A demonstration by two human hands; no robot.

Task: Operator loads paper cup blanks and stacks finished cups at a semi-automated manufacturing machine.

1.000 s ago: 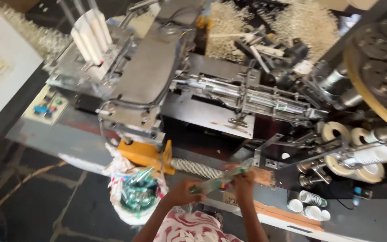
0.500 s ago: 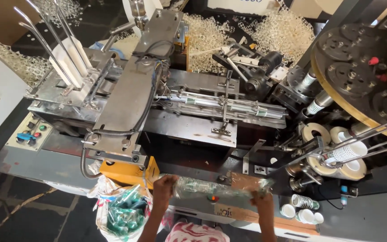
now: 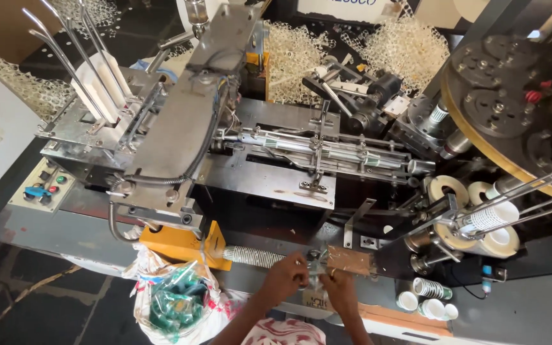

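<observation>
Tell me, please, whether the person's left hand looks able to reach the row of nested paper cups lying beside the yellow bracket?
Probably yes. The left hand sits right by the near end of the row of nested paper cups, with nothing visibly between them; the right hand is on the other side.

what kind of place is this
Most likely a small paper cup factory. A metal cup-forming machine fills the view, a row of nested cups lies by the left hand, and punched paper scrap is heaped behind.
</observation>
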